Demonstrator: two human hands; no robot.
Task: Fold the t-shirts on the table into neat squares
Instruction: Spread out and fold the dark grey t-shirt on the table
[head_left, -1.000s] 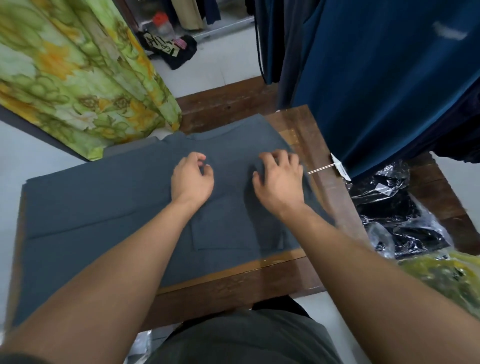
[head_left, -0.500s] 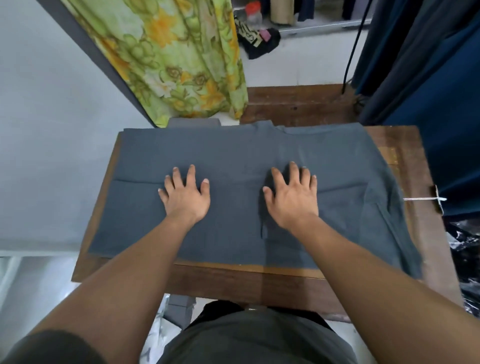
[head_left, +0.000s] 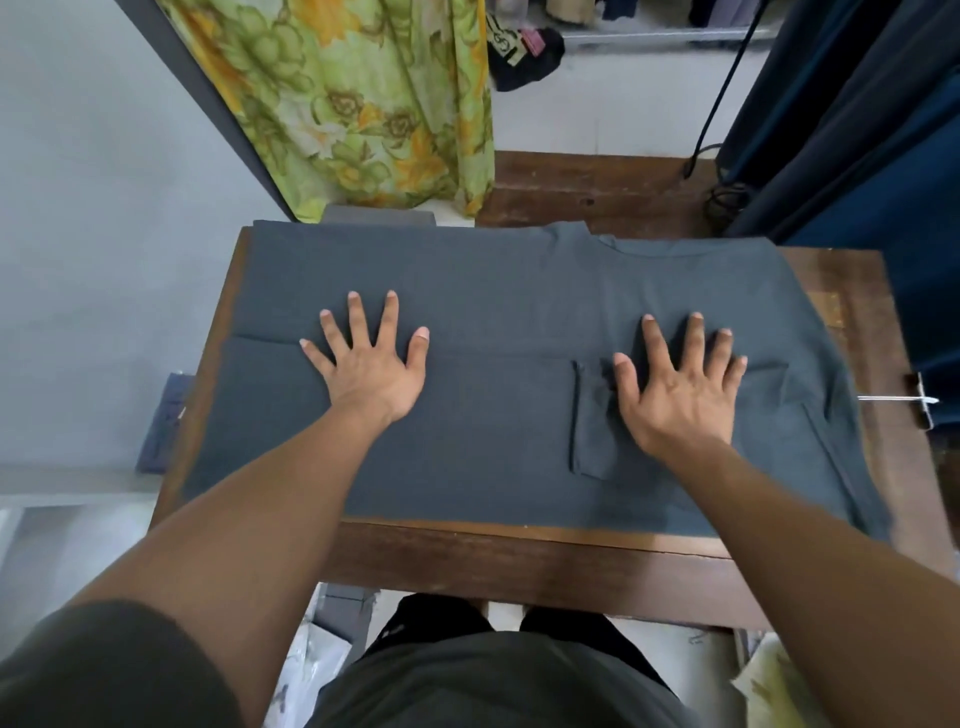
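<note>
As we look down, our L hand (head_left: 371, 364) lies flat on the gray t-shirt (head_left: 493, 291), fingers spread wide, holding nothing. Our R hand (head_left: 680, 387) is flat & spread too, thumb by the shirt's pocket (head_left: 589, 436). The shirt lies under both hands on a wood table (head_left: 519, 561). Past the L hand hangs flowery cloth (head_left: 353, 104); past the R hand, blue clothes (head_left: 857, 130).

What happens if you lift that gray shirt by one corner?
It would likely sag: the gray t-shirt lies limp and follows the wooden table. Pushed, it would probably bunch; a raised fold stands beside the right hand. It looks thin, so probably light.
</note>
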